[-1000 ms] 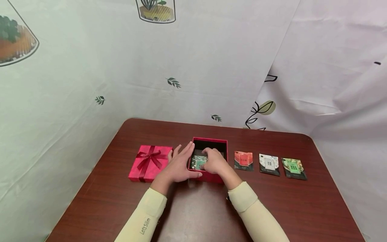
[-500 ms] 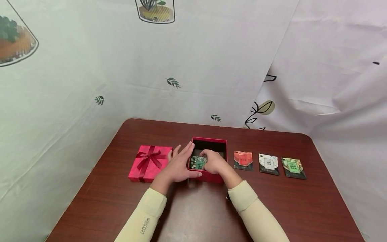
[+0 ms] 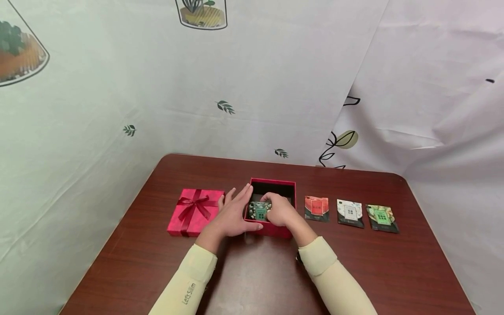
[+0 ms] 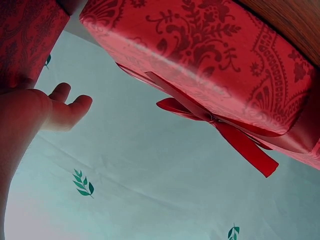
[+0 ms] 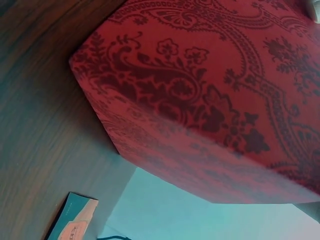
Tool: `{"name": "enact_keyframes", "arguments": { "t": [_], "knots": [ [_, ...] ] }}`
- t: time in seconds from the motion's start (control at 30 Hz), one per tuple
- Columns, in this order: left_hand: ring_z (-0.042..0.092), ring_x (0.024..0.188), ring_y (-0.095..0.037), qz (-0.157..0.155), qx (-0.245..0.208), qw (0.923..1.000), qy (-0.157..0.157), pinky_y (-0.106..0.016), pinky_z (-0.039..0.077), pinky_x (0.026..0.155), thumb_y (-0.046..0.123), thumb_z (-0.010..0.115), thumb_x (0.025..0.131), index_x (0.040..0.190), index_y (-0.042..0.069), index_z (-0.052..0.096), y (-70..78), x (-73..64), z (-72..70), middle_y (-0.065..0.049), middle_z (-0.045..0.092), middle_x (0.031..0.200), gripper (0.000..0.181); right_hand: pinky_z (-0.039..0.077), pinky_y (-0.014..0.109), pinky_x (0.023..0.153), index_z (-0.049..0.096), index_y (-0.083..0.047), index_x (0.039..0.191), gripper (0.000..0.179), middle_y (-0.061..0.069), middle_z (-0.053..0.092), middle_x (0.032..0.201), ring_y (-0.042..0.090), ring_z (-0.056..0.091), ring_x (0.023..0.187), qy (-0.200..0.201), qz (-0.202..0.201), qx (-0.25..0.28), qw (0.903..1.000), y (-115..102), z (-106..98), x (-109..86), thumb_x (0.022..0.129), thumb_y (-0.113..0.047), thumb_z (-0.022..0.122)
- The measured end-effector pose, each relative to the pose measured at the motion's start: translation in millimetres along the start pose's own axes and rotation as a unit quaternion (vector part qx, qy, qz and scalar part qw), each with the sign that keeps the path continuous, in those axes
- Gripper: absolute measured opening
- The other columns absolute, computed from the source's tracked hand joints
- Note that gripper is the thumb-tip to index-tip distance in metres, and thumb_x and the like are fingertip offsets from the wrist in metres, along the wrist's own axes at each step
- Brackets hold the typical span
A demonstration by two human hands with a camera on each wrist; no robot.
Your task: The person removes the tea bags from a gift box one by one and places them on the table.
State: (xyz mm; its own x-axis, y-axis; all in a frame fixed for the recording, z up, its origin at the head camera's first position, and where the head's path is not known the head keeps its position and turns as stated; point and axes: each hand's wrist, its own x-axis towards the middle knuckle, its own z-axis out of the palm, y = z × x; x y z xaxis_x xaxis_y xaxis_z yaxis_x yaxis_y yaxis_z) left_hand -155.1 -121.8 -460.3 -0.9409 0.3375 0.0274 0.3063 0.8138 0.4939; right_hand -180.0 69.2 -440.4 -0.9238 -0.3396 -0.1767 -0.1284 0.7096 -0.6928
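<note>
A red patterned box (image 3: pixel 294 194) with a dark inside stands uncovered at mid-table. My left hand (image 3: pixel 231 217) rests on its left side, straight fingers along the wall and thumb across the front left corner. My right hand (image 3: pixel 280 210) reaches down into the box with fingers bent and holds a dark green tea sachet (image 3: pixel 260 211) by its right edge. Those fingertips are hidden behind the hand and sachet. The left wrist view shows the left hand's loose outer fingers (image 4: pixel 77 109). In the right wrist view, the box's outer wall (image 5: pixel 200 90) fills most of the picture.
Left of the box lies its red lid (image 3: pixel 196 213) with a ribbon bow (image 3: pixel 195 204). To the right, a red sachet (image 3: pixel 316 208), a white one (image 3: pixel 350 213) and a green one (image 3: pixel 382 218) lie in a row on the brown table (image 3: pixel 260 275). A printed curtain hangs behind.
The green sachet in the box has shifted slightly and shows more of its face beside the right hand. The right hand has moved only a little; the left hand stays put.
</note>
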Motion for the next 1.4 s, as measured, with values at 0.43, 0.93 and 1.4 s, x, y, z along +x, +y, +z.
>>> {"name": "enact_keyframes", "arguments": {
  "t": [0.43,0.93,1.4],
  "knots": [
    [0.013,0.146,-0.042,-0.003,0.011,0.9999,-0.005,-0.066,0.003,0.11,0.062,0.08,0.071,0.162,0.02,0.018,0.8,1.9,-0.5,0.005,0.016,0.165,0.118,0.052,0.043,0.08,0.064,-0.012,0.115,0.032,0.009,0.064,0.109,0.024,0.059,0.09,0.074,-0.008,0.016,0.9971,-3.0,-13.4,-11.9,0.086,-0.002,0.073],
    [0.01,0.147,-0.037,-0.023,0.012,0.9996,-0.013,-0.065,0.001,0.111,0.063,0.08,0.069,0.162,0.024,0.016,1.0,1.7,0.0,0.007,0.016,0.165,0.12,0.049,0.038,0.069,0.064,-0.013,0.12,0.036,0.008,0.06,0.092,0.023,0.055,0.079,0.121,-0.008,0.065,0.9905,0.1,-34.8,-24.0,0.087,-0.005,0.075],
    [0.011,0.147,-0.037,-0.026,0.018,0.9995,-0.008,-0.067,0.003,0.111,0.062,0.081,0.068,0.162,0.023,0.017,1.2,1.5,-0.1,0.006,0.016,0.165,0.12,0.035,0.035,0.06,0.058,-0.013,0.123,0.039,0.004,0.031,0.07,0.02,0.033,0.063,0.146,-0.029,0.157,0.9764,12.2,-50.1,-40.3,0.089,-0.002,0.074]
  ]
}}
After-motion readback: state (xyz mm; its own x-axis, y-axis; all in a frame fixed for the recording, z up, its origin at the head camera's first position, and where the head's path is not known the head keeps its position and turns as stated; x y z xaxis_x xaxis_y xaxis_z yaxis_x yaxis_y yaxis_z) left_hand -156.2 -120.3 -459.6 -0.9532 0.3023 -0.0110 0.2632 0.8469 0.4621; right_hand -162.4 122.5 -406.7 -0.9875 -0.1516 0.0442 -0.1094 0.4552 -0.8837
